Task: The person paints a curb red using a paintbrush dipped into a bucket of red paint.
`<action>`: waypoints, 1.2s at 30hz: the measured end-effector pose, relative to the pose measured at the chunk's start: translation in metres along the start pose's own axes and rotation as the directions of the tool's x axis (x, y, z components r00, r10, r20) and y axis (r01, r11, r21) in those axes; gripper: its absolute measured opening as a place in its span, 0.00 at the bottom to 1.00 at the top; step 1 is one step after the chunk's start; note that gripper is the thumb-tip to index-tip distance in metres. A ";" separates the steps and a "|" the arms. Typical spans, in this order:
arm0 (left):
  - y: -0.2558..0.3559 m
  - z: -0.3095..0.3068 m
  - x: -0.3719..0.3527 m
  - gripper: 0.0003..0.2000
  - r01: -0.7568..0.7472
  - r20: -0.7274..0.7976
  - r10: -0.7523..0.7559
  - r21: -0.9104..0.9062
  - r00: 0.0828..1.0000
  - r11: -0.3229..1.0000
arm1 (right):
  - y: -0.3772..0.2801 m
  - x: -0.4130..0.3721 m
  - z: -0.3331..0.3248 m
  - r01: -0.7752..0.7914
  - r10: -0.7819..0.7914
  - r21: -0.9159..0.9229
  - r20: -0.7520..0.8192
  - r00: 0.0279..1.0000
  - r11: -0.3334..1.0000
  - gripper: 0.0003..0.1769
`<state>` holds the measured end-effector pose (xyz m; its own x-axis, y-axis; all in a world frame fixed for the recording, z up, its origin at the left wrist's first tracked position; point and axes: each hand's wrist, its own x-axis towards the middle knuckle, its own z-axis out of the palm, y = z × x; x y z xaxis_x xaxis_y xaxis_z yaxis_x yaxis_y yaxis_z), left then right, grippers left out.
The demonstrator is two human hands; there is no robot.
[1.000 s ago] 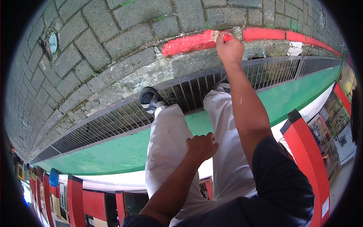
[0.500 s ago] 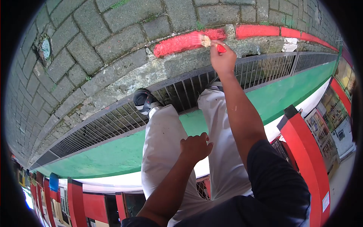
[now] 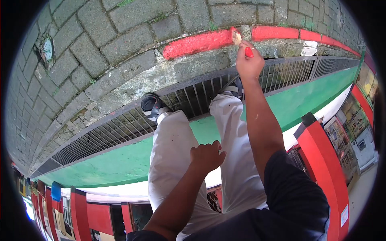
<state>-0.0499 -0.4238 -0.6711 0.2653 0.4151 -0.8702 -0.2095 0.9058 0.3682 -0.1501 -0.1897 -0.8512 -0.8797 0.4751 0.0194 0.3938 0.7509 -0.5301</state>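
Note:
My right hand is closed around a paintbrush with a red handle. The brush's pale ferrule and bristles point up at the right end of a wet-looking red painted curb block, and red paint coats the bristle tips. My left hand hovers between my legs, back side up, with its fingers loosely curled in. Nothing shows in it, and there is a reddish spot by a fingertip.
More red curb blocks run on to the right, past a bare gap. Grey pavers lie beyond. Under my feet is a metal drain grate, beside a green strip. A red pillar stands at the right.
My right hand has moved right with the paintbrush, from the middle-right of the red block to its right end. The left hand has stayed almost still.

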 end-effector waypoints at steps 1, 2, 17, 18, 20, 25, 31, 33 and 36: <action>0.000 0.002 0.001 0.22 -0.007 -0.008 0.007 -0.002 1.000 1.000 | 0.007 0.007 -0.006 0.016 -0.026 -0.135 -0.075 0.997 0.991 0.09; -0.001 0.004 0.001 0.22 -0.012 -0.017 0.012 -0.004 1.000 1.000 | 0.010 0.005 -0.006 0.088 -0.082 -0.161 0.042 0.996 0.983 0.09; -0.004 0.004 0.001 0.22 0.016 -0.018 -0.016 0.016 1.000 1.000 | -0.114 -0.101 0.068 0.093 -0.222 0.340 0.362 0.905 0.936 0.10; -0.004 0.003 0.001 0.22 0.024 -0.015 -0.023 0.031 1.000 0.999 | -0.109 -0.099 0.073 0.043 -0.139 0.322 0.279 0.950 0.946 0.10; -0.006 0.006 0.002 0.22 0.016 -0.023 -0.016 0.000 1.000 1.000 | -0.083 -0.083 0.069 -0.019 -0.001 0.190 0.104 0.995 0.982 0.10; -0.004 0.009 0.000 0.22 -0.014 -0.022 0.013 -0.038 1.000 0.999 | -0.073 -0.060 0.039 0.073 -0.057 -0.149 0.106 0.993 0.986 0.09; -0.002 0.002 0.001 0.22 -0.019 -0.005 0.019 0.032 1.000 0.999 | -0.133 -0.099 0.086 0.037 -0.145 0.355 0.283 0.948 0.934 0.09; -0.003 0.006 0.001 0.22 -0.041 -0.033 0.042 0.025 0.999 0.999 | -0.118 -0.086 0.089 -0.012 -0.036 0.258 0.181 0.983 0.966 0.08; -0.004 0.010 0.000 0.21 -0.048 -0.081 0.047 -0.013 0.996 0.999 | -0.117 -0.073 0.080 -0.151 0.104 0.279 0.176 0.979 0.948 0.07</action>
<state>-0.0396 -0.4264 -0.6691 0.1785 0.4491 -0.8755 -0.2344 0.8836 0.4055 -0.1537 -0.3489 -0.8585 -0.8669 0.4627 -0.1855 0.4323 0.5126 -0.7418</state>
